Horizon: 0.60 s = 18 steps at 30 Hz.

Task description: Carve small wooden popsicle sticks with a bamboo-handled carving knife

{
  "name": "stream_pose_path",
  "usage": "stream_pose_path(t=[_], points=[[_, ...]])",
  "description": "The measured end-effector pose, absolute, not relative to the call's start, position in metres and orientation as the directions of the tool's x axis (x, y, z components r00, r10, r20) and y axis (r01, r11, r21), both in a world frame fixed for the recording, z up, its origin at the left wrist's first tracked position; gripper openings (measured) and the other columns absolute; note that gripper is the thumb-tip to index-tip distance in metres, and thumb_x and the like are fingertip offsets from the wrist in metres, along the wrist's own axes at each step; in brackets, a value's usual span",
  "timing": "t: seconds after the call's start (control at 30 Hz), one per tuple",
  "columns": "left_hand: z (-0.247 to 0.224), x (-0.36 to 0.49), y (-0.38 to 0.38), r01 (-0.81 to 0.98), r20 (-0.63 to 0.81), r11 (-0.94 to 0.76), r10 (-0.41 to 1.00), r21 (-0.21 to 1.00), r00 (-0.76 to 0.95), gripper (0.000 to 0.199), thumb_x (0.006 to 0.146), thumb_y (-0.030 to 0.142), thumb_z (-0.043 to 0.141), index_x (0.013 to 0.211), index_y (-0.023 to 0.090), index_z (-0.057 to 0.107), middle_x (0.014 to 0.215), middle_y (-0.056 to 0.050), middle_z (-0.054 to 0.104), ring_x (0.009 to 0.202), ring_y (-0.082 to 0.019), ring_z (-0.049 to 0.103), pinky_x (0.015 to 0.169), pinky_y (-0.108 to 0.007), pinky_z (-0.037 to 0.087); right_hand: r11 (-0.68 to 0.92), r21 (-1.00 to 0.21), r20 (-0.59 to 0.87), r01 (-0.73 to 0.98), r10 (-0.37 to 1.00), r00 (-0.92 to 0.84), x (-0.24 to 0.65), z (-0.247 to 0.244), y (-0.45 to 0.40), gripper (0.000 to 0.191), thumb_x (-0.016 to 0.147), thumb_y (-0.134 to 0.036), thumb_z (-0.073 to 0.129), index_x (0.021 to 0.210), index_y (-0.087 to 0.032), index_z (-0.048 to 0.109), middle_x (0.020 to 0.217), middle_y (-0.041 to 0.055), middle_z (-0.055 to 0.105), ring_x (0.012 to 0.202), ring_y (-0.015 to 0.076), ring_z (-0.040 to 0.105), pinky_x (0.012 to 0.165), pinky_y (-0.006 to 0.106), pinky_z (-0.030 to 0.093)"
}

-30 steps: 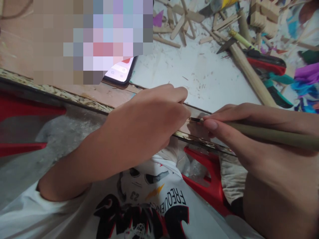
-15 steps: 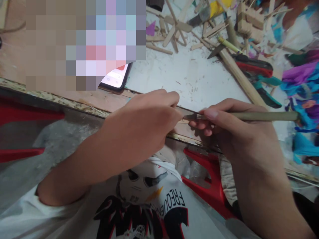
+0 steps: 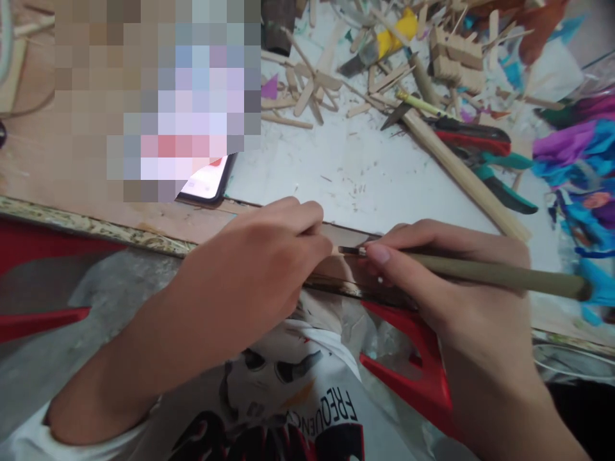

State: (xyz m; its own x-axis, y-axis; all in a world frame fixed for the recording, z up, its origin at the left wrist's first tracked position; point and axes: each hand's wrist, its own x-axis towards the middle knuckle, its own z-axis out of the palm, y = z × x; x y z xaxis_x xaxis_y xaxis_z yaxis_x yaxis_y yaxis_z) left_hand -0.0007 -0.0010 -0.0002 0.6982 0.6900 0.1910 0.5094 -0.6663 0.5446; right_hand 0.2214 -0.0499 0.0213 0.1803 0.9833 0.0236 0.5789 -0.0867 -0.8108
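My right hand (image 3: 432,275) is wrapped round a carving knife (image 3: 500,274) with a long, round wooden handle. Its short dark blade points left, close to the fingertips of my left hand (image 3: 269,262). That left hand is closed, back upward, above the table's front edge. A small pale bit shows by its fingertips, but the fingers hide most of what they pinch. Beyond my right hand lies a hammer (image 3: 461,169) with a wooden handle. Next to it are pliers (image 3: 502,186) with teal and black grips.
A phone (image 3: 204,189) lies at the table edge, partly blurred out. Several craft sticks (image 3: 307,89), a notched wooden block (image 3: 456,57) and a yellow-handled tool (image 3: 396,35) litter the back. Blue and purple scraps (image 3: 571,153) lie right. Red chair parts (image 3: 413,358) show below.
The knife's handle now slopes down to the right, where it was nearly level. Both hands appear lower and slightly left in the view, which has itself shifted.
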Motion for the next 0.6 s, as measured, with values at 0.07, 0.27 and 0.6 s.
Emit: stream_pose_path(t=[0.07,0.27,0.6], points=[[-0.002,0.000,-0.001,0.512,0.200,-0.673,0.689,0.534,0.697,0.027,0.099,0.004,0.052,0.095,0.021,0.072,0.097,-0.001,0.066,0.090,-0.019,0.061,0.076,-0.037,0.043,-0.053,-0.794,0.046,0.605,0.988,0.147,0.225,0.022,-0.050,0.006,0.084,-0.031,0.087,0.081,-0.030,0.083,0.068,-0.0025,0.076,0.054,0.0150,0.067,0.044,0.023,0.052],[-0.006,0.002,-0.003,0.480,0.261,-0.696,0.676,0.535,0.690,0.029,0.097,-0.001,0.053,0.099,0.019,0.073,0.099,-0.002,0.067,0.093,-0.019,0.060,0.082,-0.036,0.048,0.000,-0.768,0.073,0.641,0.994,0.087,0.228,0.024,-0.049,0.010,0.088,-0.033,0.083,0.079,-0.034,0.079,0.075,-0.0053,0.079,0.055,0.0125,0.067,0.044,0.021,0.049],[-0.007,0.000,-0.005,0.539,0.192,-0.673,0.697,0.507,0.690,0.023,0.102,0.011,0.054,0.106,0.022,0.074,0.102,-0.003,0.069,0.093,-0.021,0.060,0.078,-0.041,0.049,-0.051,-0.668,0.070,0.742,0.989,0.132,0.236,0.026,-0.052,0.016,0.090,-0.047,0.077,0.077,-0.038,0.075,0.068,-0.0077,0.075,0.051,0.0145,0.068,0.043,0.025,0.055]])
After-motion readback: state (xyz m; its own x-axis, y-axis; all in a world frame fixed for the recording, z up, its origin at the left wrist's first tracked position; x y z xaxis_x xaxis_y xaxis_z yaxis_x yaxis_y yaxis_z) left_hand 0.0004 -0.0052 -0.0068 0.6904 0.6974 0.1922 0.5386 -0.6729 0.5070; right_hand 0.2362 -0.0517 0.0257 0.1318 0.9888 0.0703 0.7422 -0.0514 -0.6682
